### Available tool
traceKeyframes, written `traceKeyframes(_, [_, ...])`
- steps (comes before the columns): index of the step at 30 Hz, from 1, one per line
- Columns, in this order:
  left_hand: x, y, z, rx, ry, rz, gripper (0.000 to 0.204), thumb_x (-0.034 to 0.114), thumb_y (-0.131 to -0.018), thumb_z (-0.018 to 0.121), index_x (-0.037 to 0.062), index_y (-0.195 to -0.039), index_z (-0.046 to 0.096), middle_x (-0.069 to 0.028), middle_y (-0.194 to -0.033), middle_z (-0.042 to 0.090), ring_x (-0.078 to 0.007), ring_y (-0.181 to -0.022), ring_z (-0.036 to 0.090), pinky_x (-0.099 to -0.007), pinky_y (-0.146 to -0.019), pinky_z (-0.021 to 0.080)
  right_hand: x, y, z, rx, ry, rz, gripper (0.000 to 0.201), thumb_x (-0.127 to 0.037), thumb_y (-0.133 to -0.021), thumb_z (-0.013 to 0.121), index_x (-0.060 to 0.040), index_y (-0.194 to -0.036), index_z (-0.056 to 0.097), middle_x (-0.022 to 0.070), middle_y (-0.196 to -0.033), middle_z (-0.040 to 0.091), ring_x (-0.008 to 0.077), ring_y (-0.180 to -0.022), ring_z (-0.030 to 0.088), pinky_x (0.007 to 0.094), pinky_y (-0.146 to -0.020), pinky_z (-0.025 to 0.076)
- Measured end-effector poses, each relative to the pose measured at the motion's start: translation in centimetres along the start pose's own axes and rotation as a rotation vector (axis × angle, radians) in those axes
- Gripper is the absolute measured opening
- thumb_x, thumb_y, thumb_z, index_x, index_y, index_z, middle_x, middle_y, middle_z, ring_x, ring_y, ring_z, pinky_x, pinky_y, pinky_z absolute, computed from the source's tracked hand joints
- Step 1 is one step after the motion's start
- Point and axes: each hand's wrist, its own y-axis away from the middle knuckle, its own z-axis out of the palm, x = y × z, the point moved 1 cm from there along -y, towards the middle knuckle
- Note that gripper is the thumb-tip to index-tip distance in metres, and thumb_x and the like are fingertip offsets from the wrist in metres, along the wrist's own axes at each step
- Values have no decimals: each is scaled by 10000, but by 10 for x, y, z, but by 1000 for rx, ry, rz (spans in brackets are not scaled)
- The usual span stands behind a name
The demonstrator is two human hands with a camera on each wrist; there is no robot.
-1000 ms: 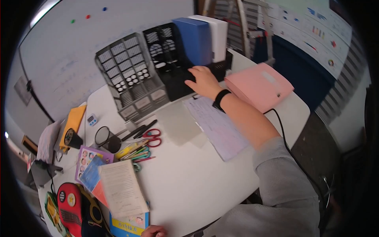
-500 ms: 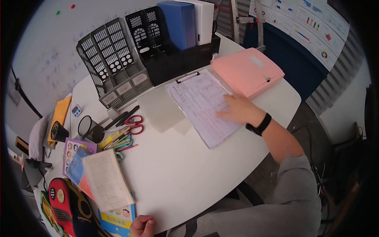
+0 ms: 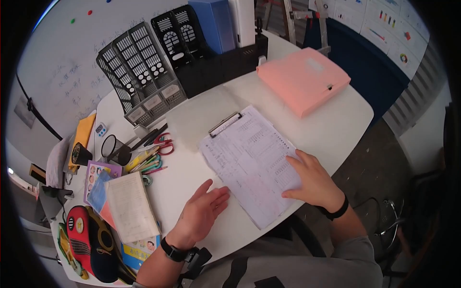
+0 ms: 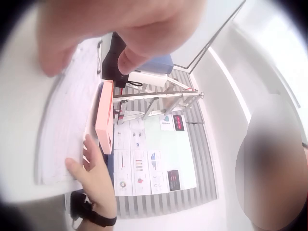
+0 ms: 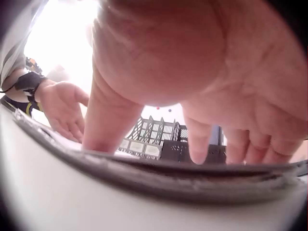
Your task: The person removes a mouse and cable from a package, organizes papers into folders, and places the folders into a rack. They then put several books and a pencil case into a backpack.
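Note:
A clipboard [image 3: 252, 168] with a dark clip and filled-in printed sheets lies slanted on the white table in the head view. On its right side my right hand [image 3: 314, 182] rests with fingers spread, thumb and index finger over the paper. From the right wrist view, the thumb of the right hand [image 5: 192, 72] comes down behind the board's worn near edge [image 5: 192, 185]. My left hand [image 3: 199, 213] is at the clipboard's lower left edge, fingers extended, palm turned toward it and holding nothing. Fingertips of the left hand [image 4: 130, 29] overlap the sheets in the left wrist view.
A pink file case [image 3: 305, 79] lies at the right back. Behind stand grey and black file racks [image 3: 153, 103] with blue and white binders. Translucent sheets [image 3: 187, 120], red-handled scissors [image 3: 164, 144], pens, a mesh cup [image 3: 117, 151], booklets [image 3: 132, 209] and a red pouch [image 3: 84, 240] lie leftward.
My right hand went from the black rack to the clipboard, which has slid toward me and away from the pink case. My left hand has come up from the table's edge to the clipboard's left side.

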Motion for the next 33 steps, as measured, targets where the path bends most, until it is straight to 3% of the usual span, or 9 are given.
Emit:
traceKeyframes(5, [-1, 7, -15, -112, 0, -17, 264, 219, -1012, 580, 84, -1233, 528, -30, -1032, 649, -199, -923, 657, -330, -835, 525, -3, 23, 4, 35, -158, -121, 826, -304, -666, 888, -39, -1377, 560, 227, -1471, 428, 385, -1332, 463, 426, -1099, 412])
traceKeyframes(10, [1, 16, -29, 111, -250, 175, 192, 108, -964, 642, 68, -1144, 588, -6, -939, 636, -183, -836, 657, -311, -765, 531, -8, 32, 14, 166, -243, -181, 731, -257, -701, 877, -31, -1333, 588, 221, -1426, 474, 375, -1283, 506, 427, -1072, 431])
traceKeyframes(12, [6, 27, -22, -186, -1149, 629, 184, 86, -887, 730, 50, -1042, 637, -64, -943, 646, -192, -847, 651, -323, -747, 539, -3, 42, 18, 300, -230, -176, 649, -222, -723, 869, -19, -1285, 616, 216, -1373, 530, 364, -1222, 563, 420, -1032, 464])
traceKeyframes(16, [1, 43, 29, -761, -1861, 929, 431, 119, -754, 816, 66, -1159, 677, -108, -1142, 632, -291, -1019, 627, -357, -852, 544, 11, 70, 36, 720, -668, 126, 128, -20, -872, 712, 5, -988, 665, 73, -858, 680, 151, -749, 636, 263, -693, 498])
traceKeyframes(18, [-9, 28, 27, -814, -1873, 960, 421, 121, -757, 801, 60, -1154, 676, -111, -1148, 626, -292, -1022, 627, -366, -847, 550, 20, 85, 47, 587, -1075, 328, 67, -48, -925, 684, 4, -966, 672, 24, -838, 668, 58, -741, 592, 221, -678, 475])
traceKeyframes(22, [-10, 8, 32, -1048, -1993, 1117, 330, 97, -802, 739, 42, -1121, 675, -113, -1089, 631, -288, -972, 645, -384, -826, 560, 10, 102, 57, 507, -953, 398, 117, -109, -957, 678, 4, -935, 694, -7, -757, 648, 34, -676, 562, 202, -623, 459])
traceKeyframes(26, [-21, -4, 36, -961, -1864, 1210, 160, 74, -859, 687, 34, -1013, 664, -116, -955, 635, -286, -827, 650, -351, -739, 556, 7, 111, 74, 207, -1018, 526, 315, -301, -1002, 630, 0, -1007, 724, 38, -807, 714, 93, -722, 653, 238, -634, 519])
traceKeyframes(30, [-7, -20, 13, -357, -866, 543, 81, 111, -995, 569, 61, -937, 596, -11, -753, 607, -137, -699, 625, -281, -606, 493, -10, 113, 80, 8, -1127, 619, 383, -366, -1019, 592, -10, -1031, 733, 43, -862, 721, 104, -764, 670, 243, -651, 536])
traceKeyframes(33, [15, -21, 21, -201, -311, 538, 96, 147, -1010, 546, 84, -950, 587, 16, -758, 613, -75, -695, 597, -236, -591, 475, -16, 113, 83, -97, -1283, 541, 375, -345, -1029, 575, 0, -1047, 720, 51, -910, 726, 97, -782, 671, 231, -639, 530])
